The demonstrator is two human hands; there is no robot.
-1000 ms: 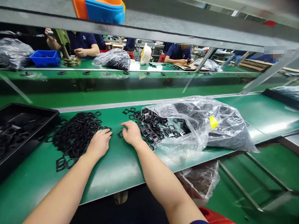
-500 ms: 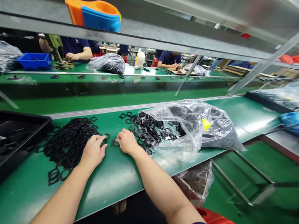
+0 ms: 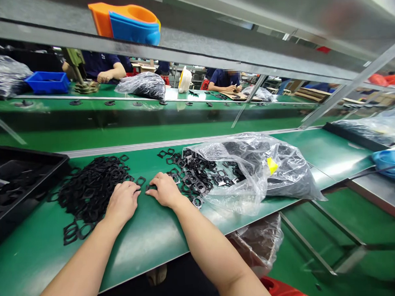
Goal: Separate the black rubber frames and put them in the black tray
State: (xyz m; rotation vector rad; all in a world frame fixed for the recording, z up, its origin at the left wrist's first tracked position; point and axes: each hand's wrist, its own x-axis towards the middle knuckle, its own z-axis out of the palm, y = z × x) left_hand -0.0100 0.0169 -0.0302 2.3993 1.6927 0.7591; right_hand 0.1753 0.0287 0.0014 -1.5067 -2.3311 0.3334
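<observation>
Left hand (image 3: 123, 203): center-left frame; grip unclear.
Right hand (image 3: 165, 190): center; grip unclear.
Rings (image 3: 94, 183): likely light, stiff; pinch edgewise.

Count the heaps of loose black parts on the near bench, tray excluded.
2: a denser heap beside the left hand, and a looser heap right of the right hand, at the clear bag's mouth. More parts may be hidden inside the bag.

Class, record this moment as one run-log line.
left hand: at right edge of pile; right hand: between pile and bag; bag: parts at open mouth; tray: left of pile
</observation>
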